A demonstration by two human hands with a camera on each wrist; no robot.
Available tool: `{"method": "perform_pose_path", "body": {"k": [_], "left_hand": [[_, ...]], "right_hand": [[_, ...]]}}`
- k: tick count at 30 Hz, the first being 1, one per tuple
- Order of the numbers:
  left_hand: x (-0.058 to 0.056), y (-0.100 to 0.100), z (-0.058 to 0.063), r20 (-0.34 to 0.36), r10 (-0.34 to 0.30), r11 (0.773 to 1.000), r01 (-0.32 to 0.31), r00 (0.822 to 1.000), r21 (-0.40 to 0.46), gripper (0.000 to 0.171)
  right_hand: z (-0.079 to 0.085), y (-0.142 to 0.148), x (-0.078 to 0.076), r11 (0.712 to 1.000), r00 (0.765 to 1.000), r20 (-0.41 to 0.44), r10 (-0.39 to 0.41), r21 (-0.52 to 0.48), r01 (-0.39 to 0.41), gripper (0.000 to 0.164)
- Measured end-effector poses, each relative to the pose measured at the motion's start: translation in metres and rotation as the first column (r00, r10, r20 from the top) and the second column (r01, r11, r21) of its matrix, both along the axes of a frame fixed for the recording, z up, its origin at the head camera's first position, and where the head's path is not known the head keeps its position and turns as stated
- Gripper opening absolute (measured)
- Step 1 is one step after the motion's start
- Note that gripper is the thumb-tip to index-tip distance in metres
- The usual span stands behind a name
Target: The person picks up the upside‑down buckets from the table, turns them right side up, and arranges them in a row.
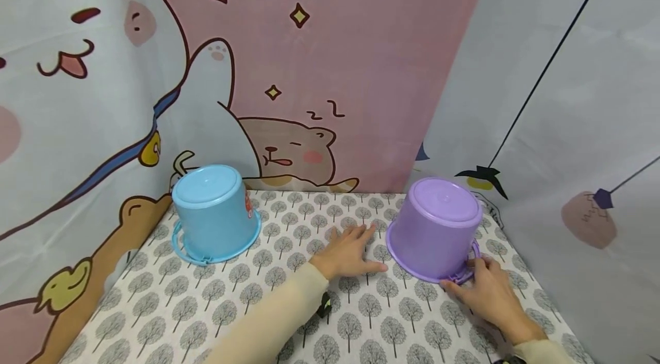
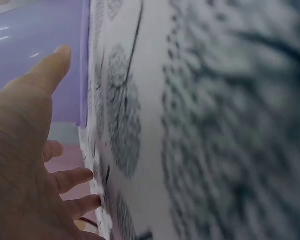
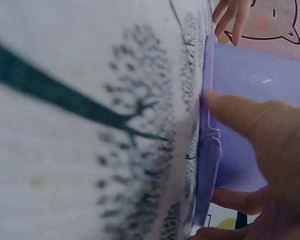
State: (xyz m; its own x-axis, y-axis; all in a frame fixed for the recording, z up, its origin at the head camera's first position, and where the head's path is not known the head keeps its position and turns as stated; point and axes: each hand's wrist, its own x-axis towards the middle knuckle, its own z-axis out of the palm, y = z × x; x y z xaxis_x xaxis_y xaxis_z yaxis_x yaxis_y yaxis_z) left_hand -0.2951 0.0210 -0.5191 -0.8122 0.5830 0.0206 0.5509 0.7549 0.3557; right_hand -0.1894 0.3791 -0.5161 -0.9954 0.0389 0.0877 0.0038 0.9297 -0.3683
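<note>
Cream sleeve (image 1: 275, 315) foremost, the left hand (image 1: 346, 253) spreads empty fingers beside an upturned purple plastic bucket (image 1: 430, 235); the right hand (image 1: 490, 295) grips it low, apparently steadying it. Left of both hands, a light-blue plastic bucket (image 1: 213, 223) stands upturned, likely for stability.

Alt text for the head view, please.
A person's right hand touches an upturned purple bucket; the left hand, fingers spread, is between it and an upturned blue bucket. Both stand on tree-print cloth, with a cartoon backdrop behind.
</note>
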Motion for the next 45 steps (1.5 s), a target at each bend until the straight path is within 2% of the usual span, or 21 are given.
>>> {"method": "perform_pose_path", "body": {"k": [7, 14, 20, 26, 30, 33, 38, 42, 45], "left_hand": [[-0.006, 0.019, -0.003, -0.007, -0.007, 1.0, 0.007, 1.0, -0.013, 0.121], [-0.016, 0.035, -0.001, 0.013, -0.01, 1.0, 0.01, 1.0, 0.024, 0.132], [-0.019, 0.043, -0.003, 0.01, -0.034, 0.999, 0.033, 0.999, 0.021, 0.135], [-0.02, 0.042, -0.002, 0.02, -0.055, 0.997, 0.054, 0.998, 0.052, 0.137], [-0.021, 0.041, -0.003, 0.026, -0.08, 0.992, 0.076, 0.996, 0.105, 0.136], [-0.021, 0.042, -0.004, 0.034, -0.093, 0.984, 0.086, 0.995, 0.156, 0.134], [-0.02, 0.041, -0.003, 0.02, -0.094, 0.97, 0.087, 0.995, 0.226, 0.131], [-0.019, 0.04, 0.0, 0.021, -0.111, 0.942, 0.099, 0.994, 0.319, 0.129], [-0.019, 0.038, 0.0, 0.064, -0.122, 0.914, 0.087, 0.991, 0.396, 0.128]], "right_hand": [[-0.007, -0.002, 0.001, 0.999, 0.999, -0.045, 0.019, -0.034, -0.021, 0.102], [-0.005, 0.0, -0.004, 0.999, 0.998, -0.045, 0.032, -0.012, -0.032, 0.118], [-0.004, -0.001, -0.007, 0.998, 0.999, -0.01, 0.035, -0.053, -0.035, 0.121], [-0.003, -0.006, -0.009, 0.996, 0.996, -0.073, 0.058, -0.07, -0.063, 0.118], [-0.001, -0.009, -0.008, 0.994, 0.994, -0.086, 0.06, -0.089, -0.067, 0.121], [0.001, -0.011, -0.006, 0.993, 0.994, -0.097, 0.052, -0.098, -0.061, 0.124], [0.002, -0.013, -0.004, 0.993, 0.982, -0.18, 0.051, -0.097, -0.07, 0.118], [0.005, -0.014, -0.003, 0.993, 0.976, -0.214, 0.036, -0.101, -0.059, 0.113], [0.006, -0.015, -0.002, 0.993, 0.973, -0.229, 0.035, -0.102, -0.06, 0.114]]}}
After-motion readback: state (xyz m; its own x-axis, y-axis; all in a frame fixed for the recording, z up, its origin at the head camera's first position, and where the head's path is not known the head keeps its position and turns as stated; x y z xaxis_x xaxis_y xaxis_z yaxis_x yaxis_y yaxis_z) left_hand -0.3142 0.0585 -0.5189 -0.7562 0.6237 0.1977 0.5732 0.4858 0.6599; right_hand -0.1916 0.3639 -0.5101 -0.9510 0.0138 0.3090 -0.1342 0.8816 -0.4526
